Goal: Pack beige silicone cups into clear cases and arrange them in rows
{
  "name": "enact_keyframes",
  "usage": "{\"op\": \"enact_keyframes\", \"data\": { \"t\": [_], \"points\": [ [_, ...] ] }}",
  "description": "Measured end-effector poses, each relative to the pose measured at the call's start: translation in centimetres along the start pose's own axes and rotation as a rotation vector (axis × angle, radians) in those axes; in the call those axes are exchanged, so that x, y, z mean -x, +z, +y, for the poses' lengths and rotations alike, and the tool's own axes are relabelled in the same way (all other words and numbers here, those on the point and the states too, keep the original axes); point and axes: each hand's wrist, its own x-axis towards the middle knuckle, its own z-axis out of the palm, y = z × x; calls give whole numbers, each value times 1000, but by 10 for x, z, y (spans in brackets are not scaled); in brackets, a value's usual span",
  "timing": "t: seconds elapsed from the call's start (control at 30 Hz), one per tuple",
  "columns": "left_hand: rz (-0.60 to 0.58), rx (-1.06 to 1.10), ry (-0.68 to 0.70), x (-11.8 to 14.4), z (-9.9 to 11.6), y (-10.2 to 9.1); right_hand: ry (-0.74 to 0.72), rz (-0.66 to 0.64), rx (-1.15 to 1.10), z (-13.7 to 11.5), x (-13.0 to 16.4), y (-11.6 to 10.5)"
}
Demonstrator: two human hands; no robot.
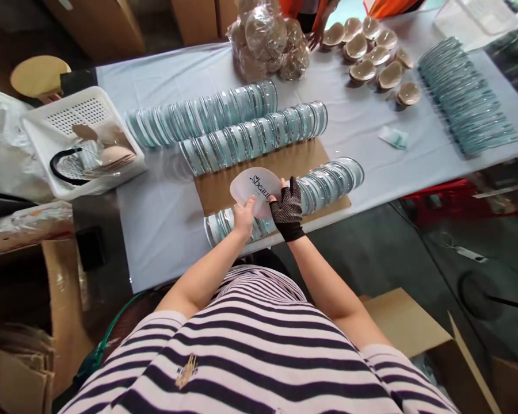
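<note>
A: What were the hands doing at this moment?

B: The left hand (pixel 244 216), bare, and the right hand (pixel 288 205), in a dotted fingerless glove, both gripped one translucent round case (pixel 256 190) by its lower edge. It was held up just above the nearest row of cases (pixel 293 198), which lay on a cardboard sheet (pixel 293 161) on the surface (pixel 155 230).

A: And around it?

B: Two more rows of cases (pixel 242 123) lay behind, and a further row (pixel 466 95) was at the far right. Beyond them were beige cups (pixel 373 52), a clear bag (pixel 267 40) of similar pieces, and a white basket (pixel 80 138) at the left.

A: What could go wrong, in your opinion?

B: I think the case was held only by fingertips at its rim, so it could slip and fall on the nearest row. That row stands on edge near the border of the surface; one push could make it slide or roll off.

A: Anything unclear?

B: Yes. The print on the case read "beauty", but the smaller line below was too small to read. Whether the case was empty I could not tell. At the top edge another person's hand (pixel 317 37) was visible, the rest cut off.
</note>
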Motion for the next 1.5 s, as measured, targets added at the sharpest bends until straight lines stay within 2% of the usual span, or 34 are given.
{"op": "enact_keyframes", "data": {
  "t": [0.07, 0.13, 0.17, 0.23, 0.3, 0.37, 0.47, 0.57, 0.63, 0.77, 0.93, 1.03, 1.17, 1.27, 1.5],
  "points": [
    [27, -30, -51, -4, 3, -6, -163, -108, 11, -6, -5, -1],
    [22, -45, -126, -9, 6, -10, -221, -237, -9, -10, -11, -2],
    [18, -36, -158, -12, 7, -11, -187, -268, -18, -10, -12, -4],
    [57, 19, -186, -19, 12, -13, -50, -216, -11, -4, -7, -12],
    [144, 87, -189, -26, 17, -15, 48, -118, 55, 8, 16, -24],
    [216, 128, -184, -33, 21, -17, 55, -127, 161, 23, 55, -35],
    [230, 156, -190, -40, 23, -21, -20, -382, 200, 38, 114, -41],
    [204, 174, -182, -41, 21, -23, -21, -541, 175, 32, 137, -32],
    [199, 183, -167, -41, 20, -24, -16, -579, 197, 21, 128, -21],
    [203, 185, -160, -41, 19, -27, -19, -623, 280, -3, 92, -1],
    [198, 187, -148, -42, 19, -30, -26, -651, 292, -13, 66, 21],
    [201, 181, -152, -41, 20, -30, 24, -644, 258, -10, 69, 24],
    [206, 159, -153, -40, 20, -32, 85, -641, 236, -5, 83, 14],
    [212, 141, -147, -39, 20, -31, 126, -621, 231, -4, 82, 14],
    [220, 162, -146, -37, 21, -29, 131, -616, 99, 1, 76, 58]
  ]
}}
